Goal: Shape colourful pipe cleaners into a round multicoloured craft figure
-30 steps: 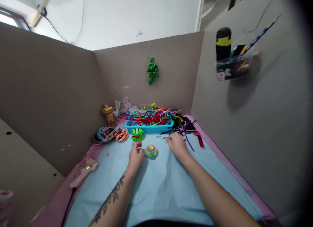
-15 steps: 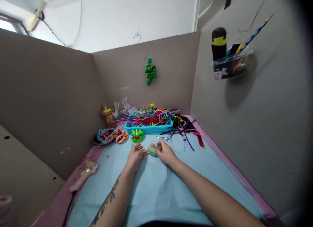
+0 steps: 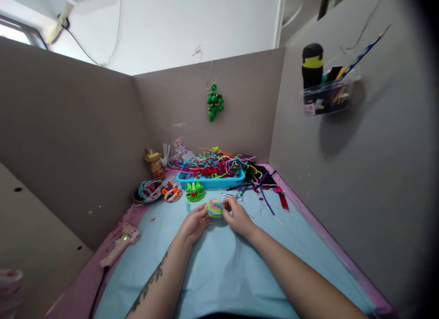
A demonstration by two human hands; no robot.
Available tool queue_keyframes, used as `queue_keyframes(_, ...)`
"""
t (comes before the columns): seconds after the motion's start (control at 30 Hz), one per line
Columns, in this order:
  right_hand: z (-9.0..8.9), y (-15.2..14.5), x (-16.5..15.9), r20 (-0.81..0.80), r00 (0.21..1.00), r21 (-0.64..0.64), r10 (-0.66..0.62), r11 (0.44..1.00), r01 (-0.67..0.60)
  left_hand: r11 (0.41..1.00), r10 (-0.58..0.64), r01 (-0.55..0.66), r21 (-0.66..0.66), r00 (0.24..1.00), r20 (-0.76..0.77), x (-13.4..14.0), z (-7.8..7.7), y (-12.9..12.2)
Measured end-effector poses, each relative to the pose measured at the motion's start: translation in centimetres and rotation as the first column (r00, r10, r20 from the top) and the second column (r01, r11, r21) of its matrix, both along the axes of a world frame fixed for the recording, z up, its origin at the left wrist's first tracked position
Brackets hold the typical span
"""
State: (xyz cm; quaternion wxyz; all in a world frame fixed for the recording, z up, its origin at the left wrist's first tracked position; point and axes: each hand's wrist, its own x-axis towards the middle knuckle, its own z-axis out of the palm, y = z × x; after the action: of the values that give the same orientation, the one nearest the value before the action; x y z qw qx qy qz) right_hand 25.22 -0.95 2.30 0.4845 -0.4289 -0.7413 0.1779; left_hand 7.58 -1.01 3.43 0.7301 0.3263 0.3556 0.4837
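A round coil of pink, yellow and blue pipe cleaners (image 3: 214, 208) is held above the blue cloth, between both hands. My left hand (image 3: 196, 222) grips its left edge with thumb and fingertips. At the right edge, my right hand (image 3: 236, 214) is closed in a pinch around the coil's blue part; its fingertips partly cover that spot. Just left of the coil lies a short light-blue piece of pipe cleaner (image 3: 188, 207). A green pipe-cleaner figure (image 3: 195, 192) with eyes and horns sits beyond my left hand. Scissors (image 3: 232, 196) lie beyond my right hand.
A blue tray (image 3: 211, 183) heaped with pipe cleaners stands at the back. Orange-and-white work (image 3: 171, 192) and a dark bowl (image 3: 148, 200) are on the left, with a pink glue gun (image 3: 120, 247) nearer. Grey panels (image 3: 206, 131) enclose the table; a clear bin (image 3: 325, 97) hangs right.
My left hand has moved right and taken hold of the coil's left edge. The coil appears lifted and tilted. My right hand stays at its right edge. The view has shifted slightly.
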Motion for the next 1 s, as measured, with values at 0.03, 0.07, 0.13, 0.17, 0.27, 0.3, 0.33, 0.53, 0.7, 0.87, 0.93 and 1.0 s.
queue_keyframes(0.03, 0.2, -0.2, -0.1, 0.007, 1.000, 0.048, 0.022, 0.999, -0.023, 0.998, -0.032, 0.031, 0.045, 0.999, 0.008, 0.0, 0.2, -0.1)
queue_keyframes(0.07, 0.3, -0.4, -0.2, 0.003, 0.999, 0.082, 0.034, 0.996, -0.034, 0.995, -0.046, 0.044, 0.085, 0.999, 0.013, -0.1, 0.4, -0.3)
queue_keyframes(0.13, 0.4, -0.5, -0.3, -0.044, 0.999, 0.103, 0.026, 0.994, -0.022, 0.990, -0.029, 0.025, 0.139, 0.999, 0.023, -0.2, 0.7, -0.6)
queue_keyframes(0.17, 0.3, -0.5, -0.4, -0.079, 0.997, 0.096, 0.017, 0.995, -0.010, 0.988, -0.017, 0.013, 0.154, 1.000, 0.023, -0.2, 0.8, -0.7)
queue_keyframes(0.27, 0.1, -0.3, -0.4, -0.166, 0.986, 0.052, 0.009, 0.999, -0.001, 0.981, 0.003, -0.001, 0.192, 1.000, -0.013, -0.3, 1.0, -0.9)
queue_keyframes(0.3, 0.0, -0.3, -0.3, -0.179, 0.984, 0.041, 0.013, 0.999, -0.006, 0.979, 0.007, -0.001, 0.202, 1.000, -0.028, -0.4, 1.0, -0.9)
queue_keyframes(0.33, 0.0, -0.2, -0.3, -0.187, 0.982, 0.033, 0.018, 0.999, -0.012, 0.978, 0.011, -0.003, 0.210, 0.999, -0.039, -0.4, 1.1, -0.9)
queue_keyframes(0.53, 0.4, -0.5, -0.3, -0.212, 0.976, 0.039, 0.048, 0.998, -0.041, 0.975, -0.007, 0.002, 0.223, 1.000, 0.020, -0.4, 0.9, -0.9)
queue_keyframes(0.7, 0.6, -0.7, -0.4, -0.257, 0.964, -0.010, 0.065, 0.997, -0.070, 0.973, -0.012, 0.002, 0.229, 0.999, 0.043, -0.6, 0.7, -0.9)
queue_keyframes(0.87, 0.4, -0.5, -0.7, -0.380, 0.911, -0.145, 0.161, 0.962, -0.231, 0.973, -0.009, -0.008, 0.232, 0.997, 0.073, -0.3, 0.7, -1.0)
queue_keyframes(0.93, 0.2, -0.4, -0.9, -0.448, 0.865, -0.195, 0.228, 0.919, -0.343, 0.974, 0.009, -0.022, 0.225, 0.998, 0.061, 0.1, 0.7, -1.1)
queue_keyframes(1.0, 0.1, -0.3, -1.1, -0.511, 0.816, -0.215, 0.270, 0.879, -0.425, 0.972, 0.015, -0.024, 0.234, 0.999, 0.044, 0.5, 0.7, -1.2)
